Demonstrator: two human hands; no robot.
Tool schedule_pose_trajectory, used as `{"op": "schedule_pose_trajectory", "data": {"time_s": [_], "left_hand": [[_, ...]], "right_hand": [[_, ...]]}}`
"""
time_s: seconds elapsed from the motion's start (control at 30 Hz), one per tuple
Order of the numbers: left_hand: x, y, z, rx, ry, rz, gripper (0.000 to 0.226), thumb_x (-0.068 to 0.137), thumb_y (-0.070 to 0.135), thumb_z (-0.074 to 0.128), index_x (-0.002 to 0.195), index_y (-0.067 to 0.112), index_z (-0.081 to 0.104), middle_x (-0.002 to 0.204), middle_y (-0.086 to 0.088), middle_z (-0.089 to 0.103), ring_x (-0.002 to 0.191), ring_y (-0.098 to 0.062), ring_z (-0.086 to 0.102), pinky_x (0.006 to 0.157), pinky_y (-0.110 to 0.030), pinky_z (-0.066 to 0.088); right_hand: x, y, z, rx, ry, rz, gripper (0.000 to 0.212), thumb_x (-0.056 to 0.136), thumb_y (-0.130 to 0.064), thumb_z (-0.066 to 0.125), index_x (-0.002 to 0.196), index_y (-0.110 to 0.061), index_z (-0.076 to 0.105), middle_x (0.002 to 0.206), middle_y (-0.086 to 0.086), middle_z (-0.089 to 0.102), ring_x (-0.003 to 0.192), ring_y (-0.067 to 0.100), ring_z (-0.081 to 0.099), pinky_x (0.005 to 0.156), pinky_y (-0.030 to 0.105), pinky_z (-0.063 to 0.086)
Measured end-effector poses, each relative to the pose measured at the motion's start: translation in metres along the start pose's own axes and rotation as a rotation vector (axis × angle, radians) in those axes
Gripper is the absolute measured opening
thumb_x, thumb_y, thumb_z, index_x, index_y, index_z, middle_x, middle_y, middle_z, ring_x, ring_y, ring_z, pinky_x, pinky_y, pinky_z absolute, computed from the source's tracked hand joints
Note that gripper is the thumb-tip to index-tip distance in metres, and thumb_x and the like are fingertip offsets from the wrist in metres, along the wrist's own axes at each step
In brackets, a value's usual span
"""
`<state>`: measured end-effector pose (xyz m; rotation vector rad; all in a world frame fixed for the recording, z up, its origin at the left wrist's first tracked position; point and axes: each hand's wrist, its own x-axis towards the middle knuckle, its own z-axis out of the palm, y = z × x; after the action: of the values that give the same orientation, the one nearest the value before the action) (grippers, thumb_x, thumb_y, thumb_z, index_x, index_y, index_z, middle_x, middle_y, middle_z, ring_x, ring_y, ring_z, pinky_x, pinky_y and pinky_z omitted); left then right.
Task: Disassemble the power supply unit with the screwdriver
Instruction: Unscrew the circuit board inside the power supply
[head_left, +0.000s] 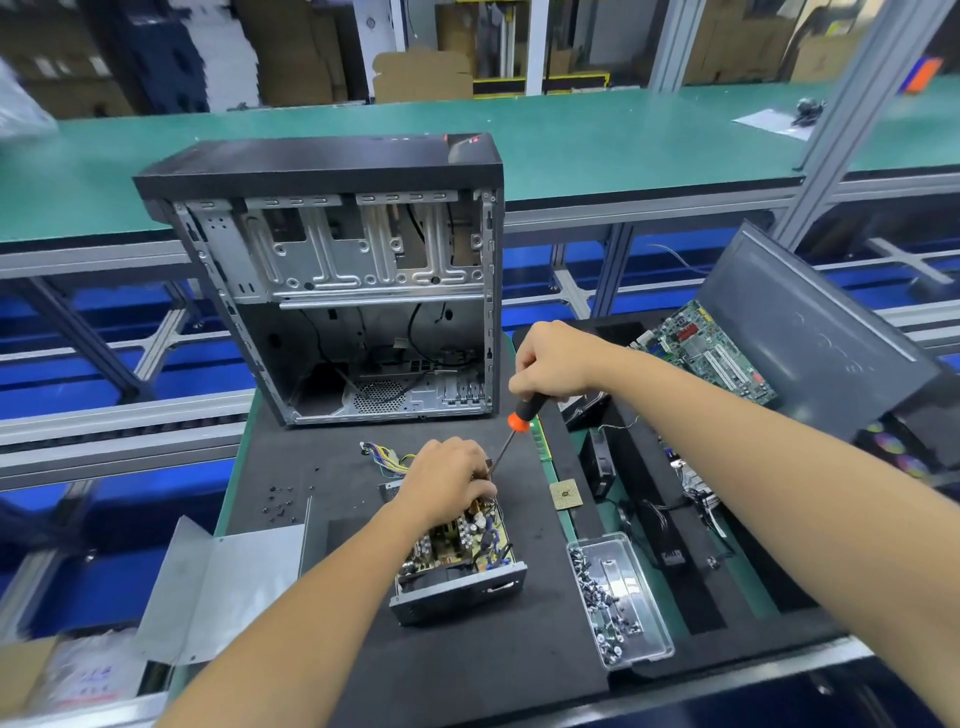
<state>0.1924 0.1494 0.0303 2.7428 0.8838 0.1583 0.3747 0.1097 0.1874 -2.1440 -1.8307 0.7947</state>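
The power supply unit (457, 561) lies open on the black mat, its circuit board and metal frame exposed. My left hand (447, 480) rests over its far end, fingers curled down onto the board's edge. My right hand (550, 361) grips the black-and-orange handle of the screwdriver (511, 434). The shaft slants down-left and its tip meets the unit's far corner beside my left fingers. A bundle of coloured cables (387, 457) trails from the unit past my left hand.
An empty computer case (337, 280) stands upright behind the unit. The unit's removed metal cover (218, 582) lies at left, with several loose screws (280, 506) nearby. A clear tray of screws (615, 597), a CPU (566, 493), a motherboard (706, 351) and a side panel (810, 332) are at right.
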Motion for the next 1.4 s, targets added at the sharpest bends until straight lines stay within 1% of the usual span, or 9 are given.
{"op": "schedule_pose_trajectory", "data": {"time_s": [0.17, 0.33, 0.53, 0.6, 0.7, 0.93, 1.07, 1.2, 1.4], "left_hand": [[-0.002, -0.001, -0.010, -0.308, 0.054, -0.137, 0.018, 0.080, 0.033, 0.072, 0.076, 0.016, 0.069, 0.097, 0.008, 0.063, 0.096, -0.016, 0.053, 0.084, -0.033, 0.041], [-0.012, -0.023, -0.045, -0.489, 0.379, -0.328, 0.009, 0.083, 0.024, 0.072, 0.082, 0.015, 0.075, 0.076, 0.004, 0.061, 0.079, -0.014, 0.053, 0.071, -0.028, 0.040], [-0.047, -0.086, -0.081, -0.475, 0.516, -0.556, 0.004, 0.081, 0.016, 0.073, 0.081, 0.012, 0.076, 0.078, 0.002, 0.070, 0.080, -0.015, 0.062, 0.071, -0.017, 0.042], [-0.060, -0.104, -0.088, -0.476, 0.489, -0.614, 0.003, 0.080, 0.015, 0.074, 0.081, 0.013, 0.076, 0.081, 0.000, 0.071, 0.081, -0.015, 0.061, 0.078, -0.026, 0.046], [-0.077, -0.125, -0.090, -0.442, 0.453, -0.723, 0.004, 0.079, 0.013, 0.075, 0.083, 0.014, 0.076, 0.080, 0.001, 0.068, 0.075, -0.008, 0.055, 0.073, -0.019, 0.041], [-0.118, -0.166, -0.071, -0.419, 0.297, -0.914, 0.016, 0.082, -0.001, 0.063, 0.085, 0.011, 0.074, 0.087, -0.008, 0.071, 0.083, -0.023, 0.065, 0.075, -0.026, 0.050], [-0.120, -0.181, -0.054, -0.367, 0.213, -0.923, 0.013, 0.082, 0.004, 0.067, 0.074, 0.015, 0.065, 0.086, -0.010, 0.068, 0.081, -0.026, 0.064, 0.073, -0.031, 0.052], [-0.108, -0.192, -0.042, -0.331, 0.097, -0.915, 0.005, 0.082, 0.012, 0.071, 0.086, 0.009, 0.068, 0.091, -0.012, 0.066, 0.087, -0.029, 0.063, 0.075, -0.031, 0.050], [-0.097, -0.204, -0.024, -0.321, 0.116, -0.850, 0.015, 0.083, 0.006, 0.065, 0.075, 0.019, 0.065, 0.089, -0.008, 0.068, 0.084, -0.027, 0.063, 0.075, -0.031, 0.052]], "right_hand": [[0.002, 0.001, -0.013, 0.062, 0.038, 0.005, 0.018, 0.072, -0.014, 0.063, 0.062, 0.001, 0.066, 0.046, 0.005, 0.054, 0.041, 0.017, 0.047, 0.043, 0.021, 0.038], [0.016, -0.023, -0.035, 0.229, 0.151, -0.017, 0.015, 0.072, -0.014, 0.065, 0.066, 0.000, 0.067, 0.050, 0.007, 0.056, 0.039, 0.014, 0.049, 0.041, 0.017, 0.040], [0.030, -0.063, 0.007, 0.212, -0.246, -0.089, 0.015, 0.081, 0.003, 0.064, 0.093, -0.003, 0.057, 0.073, 0.012, 0.063, 0.043, 0.015, 0.060, 0.044, 0.024, 0.050], [0.037, -0.079, 0.033, 0.042, -0.291, -0.097, 0.014, 0.080, -0.004, 0.062, 0.092, -0.004, 0.055, 0.069, 0.010, 0.058, 0.036, 0.013, 0.055, 0.038, 0.020, 0.044], [0.049, -0.102, 0.068, -0.111, -0.255, -0.127, 0.010, 0.078, -0.013, 0.059, 0.079, -0.009, 0.050, 0.067, 0.011, 0.051, 0.038, 0.019, 0.050, 0.037, 0.016, 0.036], [0.078, -0.138, 0.117, -0.256, -0.207, -0.211, 0.020, 0.076, -0.024, 0.058, 0.068, -0.010, 0.047, 0.065, 0.009, 0.054, 0.053, 0.022, 0.044, 0.047, 0.024, 0.030], [0.092, -0.146, 0.133, -0.285, -0.205, -0.226, 0.023, 0.080, -0.028, 0.060, 0.071, -0.011, 0.047, 0.068, 0.005, 0.051, 0.059, 0.021, 0.041, 0.050, 0.027, 0.028], [0.102, -0.143, 0.141, -0.286, -0.206, -0.216, 0.022, 0.079, -0.027, 0.061, 0.073, -0.012, 0.046, 0.070, 0.003, 0.052, 0.059, 0.018, 0.042, 0.050, 0.028, 0.029], [0.118, -0.127, 0.137, -0.220, -0.160, -0.144, 0.024, 0.075, -0.022, 0.062, 0.066, -0.013, 0.042, 0.066, 0.004, 0.049, 0.056, 0.018, 0.038, 0.051, 0.029, 0.026]]}}
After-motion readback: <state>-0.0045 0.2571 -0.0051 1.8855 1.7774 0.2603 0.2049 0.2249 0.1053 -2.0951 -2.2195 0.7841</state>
